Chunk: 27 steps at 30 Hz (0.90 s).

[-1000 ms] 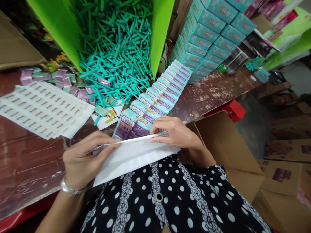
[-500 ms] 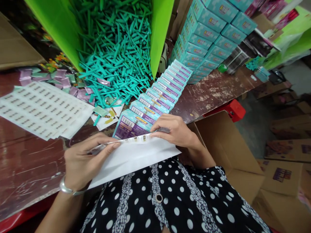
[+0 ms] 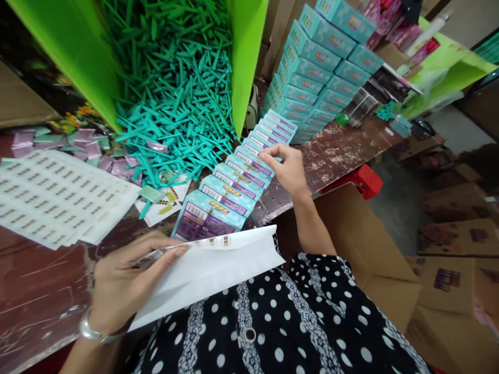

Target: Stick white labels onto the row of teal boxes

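Observation:
My left hand [image 3: 125, 280] grips a white sticker sheet [image 3: 212, 270] at its left end, held over my lap; a few round stickers show along its top edge. My right hand [image 3: 286, 169] reaches out over a row of teal and purple boxes [image 3: 234, 187] laid overlapping on the table. Its thumb and forefinger are pinched together above one of the middle boxes; whether a sticker sits between them is too small to tell.
A green-walled bin holds a heap of teal plastic pieces [image 3: 175, 88]. Barcode label sheets [image 3: 58, 197] lie at left. Stacked teal boxes [image 3: 319, 67] stand at the back. An open cardboard carton [image 3: 362, 244] sits at my right, below the worn table edge [image 3: 339, 150].
My right hand left the sticker sheet's right end and moved forward to the row of boxes. The sheet's top edge now shows stickers. My left hand stays on the sheet.

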Each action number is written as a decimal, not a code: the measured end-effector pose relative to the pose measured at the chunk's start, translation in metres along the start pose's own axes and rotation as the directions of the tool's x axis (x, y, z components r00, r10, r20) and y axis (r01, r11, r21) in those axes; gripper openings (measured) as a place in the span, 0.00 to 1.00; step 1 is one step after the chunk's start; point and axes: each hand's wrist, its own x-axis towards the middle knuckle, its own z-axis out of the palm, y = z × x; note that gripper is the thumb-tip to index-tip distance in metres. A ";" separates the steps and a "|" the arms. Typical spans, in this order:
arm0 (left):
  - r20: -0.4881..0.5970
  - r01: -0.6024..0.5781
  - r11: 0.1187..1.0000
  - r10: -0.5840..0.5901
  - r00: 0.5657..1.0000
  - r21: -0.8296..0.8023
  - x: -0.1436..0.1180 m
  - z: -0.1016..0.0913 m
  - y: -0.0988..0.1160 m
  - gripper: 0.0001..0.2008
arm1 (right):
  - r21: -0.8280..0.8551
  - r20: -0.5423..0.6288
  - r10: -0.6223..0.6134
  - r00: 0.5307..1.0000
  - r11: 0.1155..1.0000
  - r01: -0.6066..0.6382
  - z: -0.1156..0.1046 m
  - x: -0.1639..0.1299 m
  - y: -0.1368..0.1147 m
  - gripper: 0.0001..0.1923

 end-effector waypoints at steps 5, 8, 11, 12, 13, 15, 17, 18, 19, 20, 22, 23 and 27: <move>0.017 -0.015 1.000 0.015 1.000 0.003 0.000 0.001 -0.001 0.05 | -0.199 0.064 0.097 0.993 0.977 -0.082 0.009 0.030 0.026 0.07; 0.010 -0.007 1.000 0.007 1.000 -0.002 0.002 0.001 0.000 0.04 | -0.266 0.086 0.127 0.988 0.959 -0.100 0.014 0.030 0.026 0.07; 0.000 0.008 1.000 -0.008 1.000 0.004 0.003 0.001 -0.001 0.04 | -0.330 0.098 0.126 0.987 0.940 -0.087 0.016 0.029 0.027 0.05; 0.001 0.011 1.000 -0.011 1.000 0.004 0.003 0.001 -0.001 0.04 | -0.351 0.105 0.114 0.988 0.934 -0.070 0.017 0.028 0.027 0.04; 0.002 0.013 1.000 -0.013 1.000 0.002 0.003 0.002 0.000 0.04 | -0.372 0.109 0.094 0.990 0.927 -0.047 0.016 0.027 0.026 0.03; -0.002 0.013 1.000 -0.013 1.000 -0.007 0.003 0.002 0.001 0.05 | -0.391 0.092 0.031 0.995 0.920 0.008 0.014 0.019 0.020 0.10; -0.022 0.004 1.000 -0.004 1.000 -0.013 0.002 0.002 0.002 0.05 | -0.354 0.067 -0.058 0.996 0.932 0.079 0.009 0.005 0.006 0.16; -0.028 -0.004 1.000 0.003 1.000 -0.015 0.002 0.002 0.003 0.05 | -0.306 0.091 -0.101 0.991 0.944 0.125 0.006 -0.004 -0.004 0.14; -0.033 -0.013 1.000 0.012 0.999 -0.017 0.002 0.003 0.004 0.06 | -0.237 0.156 -0.142 0.978 0.955 0.176 0.002 -0.014 -0.015 0.09; -0.032 -0.021 1.000 0.020 0.999 -0.019 0.002 0.003 0.005 0.06 | -0.158 0.261 -0.183 0.948 0.961 0.229 0.000 -0.024 -0.026 0.07; -0.025 -0.036 0.999 0.036 0.999 -0.026 0.003 0.005 0.006 0.07 | -0.026 0.499 -0.247 0.831 0.954 0.299 -0.004 -0.044 -0.045 0.09; -0.023 -0.043 0.999 0.043 0.999 -0.027 0.004 0.006 0.007 0.08 | 0.004 0.590 -0.260 0.764 0.948 0.319 -0.004 -0.053 -0.052 0.10; -0.020 -0.087 0.996 0.086 0.996 -0.028 0.005 0.009 0.010 0.09 | -0.044 0.683 -0.244 0.688 0.927 0.373 0.004 -0.076 -0.061 0.13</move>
